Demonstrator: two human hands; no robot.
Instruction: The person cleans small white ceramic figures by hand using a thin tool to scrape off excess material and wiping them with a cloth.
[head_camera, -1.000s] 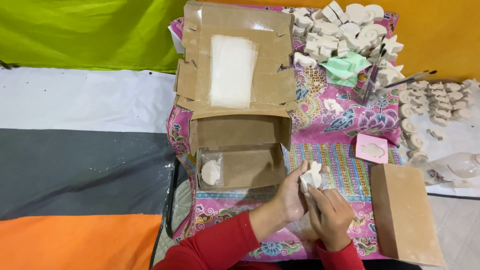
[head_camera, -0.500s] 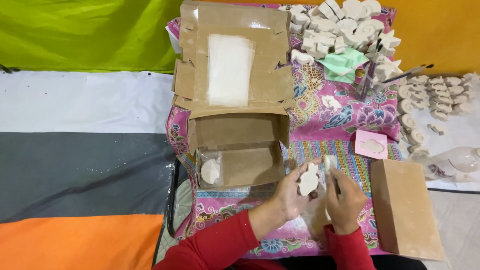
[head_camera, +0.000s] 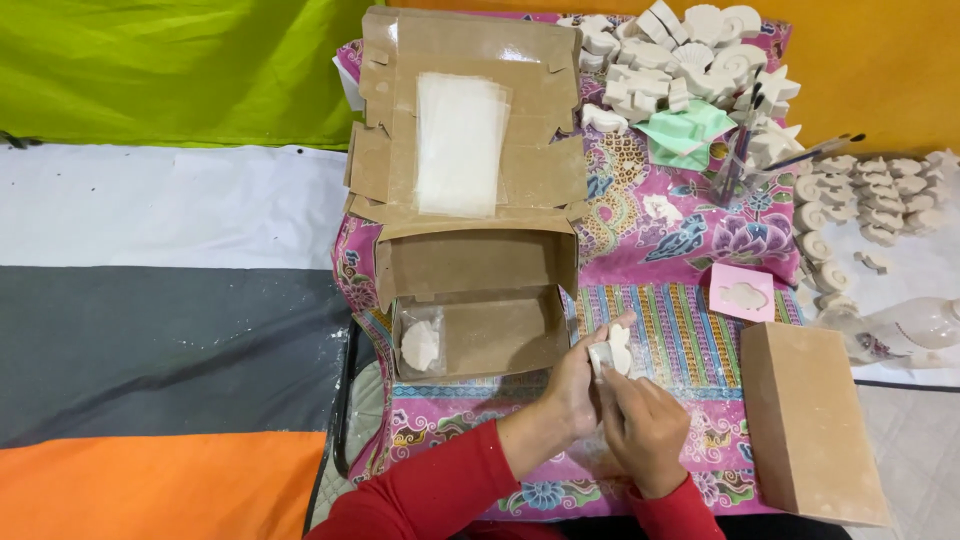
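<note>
Both hands have slid slightly right and lower since half a second ago, keeping the small white plaster piece (head_camera: 610, 352) between them above the striped cloth (head_camera: 690, 335). Left hand (head_camera: 578, 385) pinches it, fingers curled, thumb up. Right hand (head_camera: 645, 425) closes against its lower edge; its fingertips are hidden. Just left stands the open cardboard box (head_camera: 480, 320), holding another bagged plaster cast (head_camera: 421, 345).

Bright, even indoor light, soft shadows, sharp centre, perhaps slight wide-angle bending and softness toward the edges.
</note>
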